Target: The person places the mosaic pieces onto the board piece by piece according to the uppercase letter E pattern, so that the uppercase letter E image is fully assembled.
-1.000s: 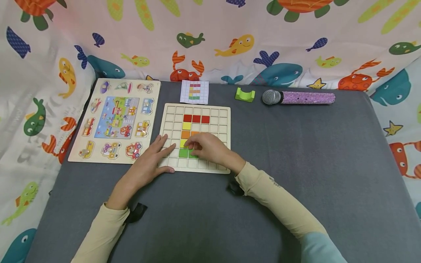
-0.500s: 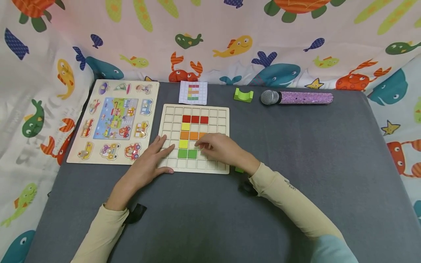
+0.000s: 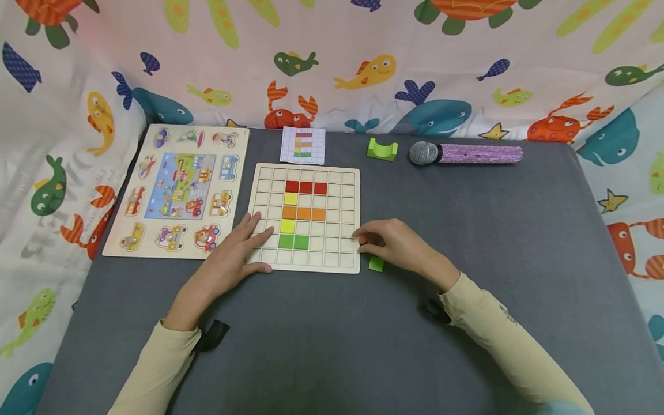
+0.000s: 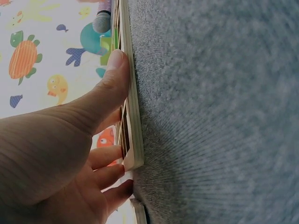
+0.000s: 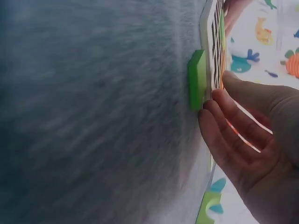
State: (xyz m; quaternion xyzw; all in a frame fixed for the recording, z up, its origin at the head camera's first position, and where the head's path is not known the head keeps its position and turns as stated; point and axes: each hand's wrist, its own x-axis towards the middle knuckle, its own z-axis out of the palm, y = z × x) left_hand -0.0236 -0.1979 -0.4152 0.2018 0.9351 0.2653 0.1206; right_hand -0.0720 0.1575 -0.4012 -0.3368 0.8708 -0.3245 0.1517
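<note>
A pale wooden grid board (image 3: 335,230) lies on the table with red, yellow, orange and green square tiles in its cells. My left hand (image 3: 223,265) rests on its lower left corner, thumb on the near edge and fingers spread. Just off the board's right edge is my right hand (image 3: 402,245), fingers loosely bent and nothing seen between them. Below it, on the cloth, lies a loose green tile (image 3: 376,264), partly covered by the hand in the head view. In the right wrist view the green tile (image 5: 197,80) stands just beyond the fingertips.
A vehicle picture puzzle board (image 3: 234,173) lies to the left. Behind the grid board are a printed pattern card (image 3: 303,157), a green curved block (image 3: 381,150) and a glittery purple microphone (image 3: 479,154). A sea-animal cloth hangs around the grey table (image 3: 498,242).
My right hand has drawn back from the green row to the right, off the board. Two green tiles and the orange row are now uncovered. The left hand stays in place.
</note>
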